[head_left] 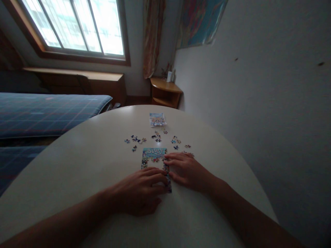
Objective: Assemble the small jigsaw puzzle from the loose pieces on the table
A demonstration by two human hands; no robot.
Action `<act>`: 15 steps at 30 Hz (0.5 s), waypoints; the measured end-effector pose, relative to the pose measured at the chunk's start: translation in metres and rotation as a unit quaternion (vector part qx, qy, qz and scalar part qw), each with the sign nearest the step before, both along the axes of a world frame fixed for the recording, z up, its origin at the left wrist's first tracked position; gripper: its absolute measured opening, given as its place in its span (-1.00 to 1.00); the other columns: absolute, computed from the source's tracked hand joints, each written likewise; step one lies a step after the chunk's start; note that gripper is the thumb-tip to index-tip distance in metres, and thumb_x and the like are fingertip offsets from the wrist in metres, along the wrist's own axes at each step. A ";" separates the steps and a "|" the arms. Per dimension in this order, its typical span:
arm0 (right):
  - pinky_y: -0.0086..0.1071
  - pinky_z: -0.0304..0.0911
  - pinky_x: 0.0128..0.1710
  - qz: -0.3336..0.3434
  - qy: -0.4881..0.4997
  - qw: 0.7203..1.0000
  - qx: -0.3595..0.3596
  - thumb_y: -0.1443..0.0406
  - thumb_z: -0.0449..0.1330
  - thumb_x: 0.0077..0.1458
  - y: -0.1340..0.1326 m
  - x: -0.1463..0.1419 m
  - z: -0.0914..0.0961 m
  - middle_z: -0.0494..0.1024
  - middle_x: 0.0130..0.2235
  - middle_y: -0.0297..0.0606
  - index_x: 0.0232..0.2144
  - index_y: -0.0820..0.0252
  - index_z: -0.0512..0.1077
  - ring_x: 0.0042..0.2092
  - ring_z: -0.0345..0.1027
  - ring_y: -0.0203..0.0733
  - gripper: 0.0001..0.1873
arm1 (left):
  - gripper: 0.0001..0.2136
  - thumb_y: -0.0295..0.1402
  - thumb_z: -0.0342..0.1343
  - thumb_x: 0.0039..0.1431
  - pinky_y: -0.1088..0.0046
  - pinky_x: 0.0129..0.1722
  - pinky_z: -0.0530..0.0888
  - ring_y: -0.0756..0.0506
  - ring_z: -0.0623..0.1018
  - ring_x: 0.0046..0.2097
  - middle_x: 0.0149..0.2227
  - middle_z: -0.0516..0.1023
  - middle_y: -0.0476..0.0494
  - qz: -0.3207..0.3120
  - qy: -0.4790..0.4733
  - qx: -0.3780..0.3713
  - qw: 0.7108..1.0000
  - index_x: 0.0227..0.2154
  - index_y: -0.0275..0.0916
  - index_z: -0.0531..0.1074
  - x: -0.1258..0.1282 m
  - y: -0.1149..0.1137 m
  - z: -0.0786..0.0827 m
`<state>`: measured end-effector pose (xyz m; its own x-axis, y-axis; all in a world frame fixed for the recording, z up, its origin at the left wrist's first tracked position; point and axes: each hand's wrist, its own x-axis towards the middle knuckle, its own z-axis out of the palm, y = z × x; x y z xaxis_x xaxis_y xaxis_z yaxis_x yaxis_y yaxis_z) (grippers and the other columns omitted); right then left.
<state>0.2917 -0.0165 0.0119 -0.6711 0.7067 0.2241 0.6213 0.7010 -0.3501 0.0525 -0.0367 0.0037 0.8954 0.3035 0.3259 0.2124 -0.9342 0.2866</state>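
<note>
Overall, directions are read on a dial centred on the puzzle tray, with twelve pointing away from the person. A pale wall (253, 103) rises from one to four o'clock; the round white table (82, 155) fills the foreground. A plaid mattress (46, 113) lies at ten, and a wooden corner cabinet (165, 84) stands beyond the table's rim, just past twelve. The left hand (144, 189) rests at seven, across the tray's lower part, its fingers gently bent toward the right-hand border; whether they pinch a piece cannot be told. The right hand (187, 170) reaches in from four, its fingers extended over the same border and its thumb held apart below them. The puzzle tray (154, 151), its printed top edge reading "BLUEY", lies flat on the table beneath both hands, with coloured pieces along the inner top edge. A small printed packet (157, 119) lies at twelve. Loose puzzle pieces (139, 140) lie in groups at ten to eleven, twelve and one to two, the last few just beside the right hand
</note>
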 end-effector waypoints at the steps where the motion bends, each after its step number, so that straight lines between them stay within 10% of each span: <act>1: -0.08 0.19 0.15 0.001 0.000 1.000 0.002 0.29 0.19 0.14 0.000 0.000 0.000 0.46 0.15 -0.15 0.00 0.14 0.46 0.18 0.31 -0.05 -0.65 | -0.65 -0.43 0.09 0.13 0.21 0.22 0.35 -0.20 0.40 0.15 0.02 0.49 -0.20 -0.001 0.000 -0.001 1.000 0.01 -0.22 0.38 0.000 0.000 0.000; 15: -0.08 0.16 0.14 -0.025 0.005 1.000 -0.003 0.29 0.21 0.11 -0.001 -0.001 -0.004 0.46 0.13 -0.14 -0.04 0.10 0.45 0.14 0.34 -0.04 -0.67 | -0.62 -0.41 0.11 0.11 0.17 0.23 0.33 -0.20 0.42 0.14 0.03 0.49 -0.17 0.003 0.005 0.001 1.000 0.02 -0.18 0.37 0.000 0.000 -0.001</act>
<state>0.2908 -0.0178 0.0078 -0.6323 0.7409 0.2264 0.6522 0.6668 -0.3605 0.0524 -0.0364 0.0031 0.8969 0.3081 0.3173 0.2205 -0.9334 0.2830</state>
